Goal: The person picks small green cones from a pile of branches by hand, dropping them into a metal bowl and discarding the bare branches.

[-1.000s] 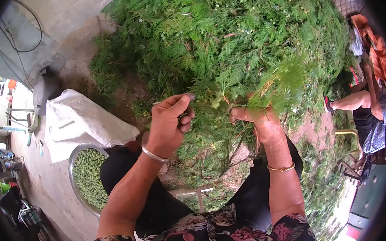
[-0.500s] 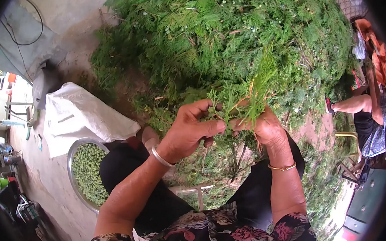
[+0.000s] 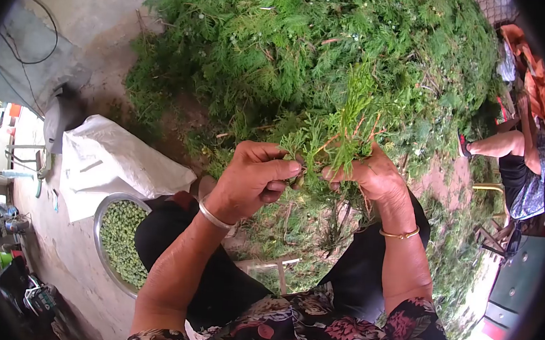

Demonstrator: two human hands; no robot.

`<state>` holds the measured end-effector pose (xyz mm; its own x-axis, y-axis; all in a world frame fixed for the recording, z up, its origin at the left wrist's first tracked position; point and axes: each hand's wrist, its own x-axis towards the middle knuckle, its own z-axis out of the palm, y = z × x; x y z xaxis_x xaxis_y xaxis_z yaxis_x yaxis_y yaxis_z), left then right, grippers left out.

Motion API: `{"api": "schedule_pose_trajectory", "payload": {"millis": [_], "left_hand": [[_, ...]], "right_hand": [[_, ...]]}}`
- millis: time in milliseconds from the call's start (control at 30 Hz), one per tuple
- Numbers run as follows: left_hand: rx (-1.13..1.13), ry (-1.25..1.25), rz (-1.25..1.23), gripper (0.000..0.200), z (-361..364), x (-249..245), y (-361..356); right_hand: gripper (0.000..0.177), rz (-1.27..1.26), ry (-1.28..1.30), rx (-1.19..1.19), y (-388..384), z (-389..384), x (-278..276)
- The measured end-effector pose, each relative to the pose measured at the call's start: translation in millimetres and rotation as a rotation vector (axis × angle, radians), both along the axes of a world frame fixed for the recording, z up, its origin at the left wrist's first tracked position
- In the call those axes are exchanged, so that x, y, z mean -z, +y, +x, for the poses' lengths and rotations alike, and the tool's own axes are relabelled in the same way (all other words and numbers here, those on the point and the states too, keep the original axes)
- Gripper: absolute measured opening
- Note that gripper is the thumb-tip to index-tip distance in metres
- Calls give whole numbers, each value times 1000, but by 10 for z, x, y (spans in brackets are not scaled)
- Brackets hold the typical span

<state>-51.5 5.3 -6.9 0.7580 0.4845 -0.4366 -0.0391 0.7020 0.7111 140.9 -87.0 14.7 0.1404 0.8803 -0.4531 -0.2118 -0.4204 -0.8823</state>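
Note:
Between my hands is a green conifer sprig (image 3: 349, 128) with flat, scaly leaves and some orange-brown stems. My right hand (image 3: 378, 176) is closed around its lower stems, and the leafy tips point up and away from me. My left hand (image 3: 258, 176) is pinched at the sprig's left edge, thumb against forefinger; whatever sits in that pinch is too small to make out. A large heap of similar conifer branches (image 3: 318, 53) lies just beyond my hands. To my left stands a round metal basin (image 3: 99, 234) filled with small green cones or berries (image 3: 123, 238).
A white sack (image 3: 118, 165) lies on the concrete floor beyond the basin. Loose cuttings (image 3: 443, 258) cover the ground at right. Another person's leg (image 3: 498, 146) shows at the far right. Black cables (image 3: 40, 62) run at the upper left.
My left hand has shifted left and slightly toward me, widening the gap from my right hand. My right hand still grips the sprig, whose tips have tilted left.

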Motion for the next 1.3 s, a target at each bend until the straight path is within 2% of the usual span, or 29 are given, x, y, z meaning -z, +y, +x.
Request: {"api": "schedule_pose_trajectory", "payload": {"millis": [67,133,167,233,333,400,500,567,700,833,900,1100,1233,1300], "left_hand": [[-50,29,26,8,-39,76,-21],[-98,58,51,7,-87,47,38],[-116,23,91,8,-142,-16,142],[-131,-10,133,9,-267,-37,289],[-158,-234,-3,15,-300,74,356],[-127,-235,-9,16,-228,91,205],[-59,-233,-23,20,-117,133,57],[18,-163,71,24,-12,112,-15],[-72,-137,196,30,135,33,-86],[-33,-120,263,29,151,86,-71],[103,-114,295,22,120,77,-51],[61,-173,13,14,122,-55,-92],[24,-138,104,15,142,47,-120],[130,-36,159,13,105,52,-55]], "right_hand": [[51,13,-8,-4,-1,-6,-9],[62,-30,-310,-101,-6,19,2],[62,-30,-309,-99,-25,37,-3],[68,83,17,117,-85,53,-29],[59,86,23,140,-104,105,-54],[47,72,56,120,-113,130,-62],[45,103,119,159,-95,99,-117],[46,81,129,150,-69,103,-93],[47,28,113,118,-46,93,-15],[53,-4,150,111,-45,63,-7],[55,-38,124,123,-57,84,80],[58,-22,143,84,-36,79,42],[56,-44,81,98,-44,54,75],[58,-64,96,79,-37,82,67]]}}
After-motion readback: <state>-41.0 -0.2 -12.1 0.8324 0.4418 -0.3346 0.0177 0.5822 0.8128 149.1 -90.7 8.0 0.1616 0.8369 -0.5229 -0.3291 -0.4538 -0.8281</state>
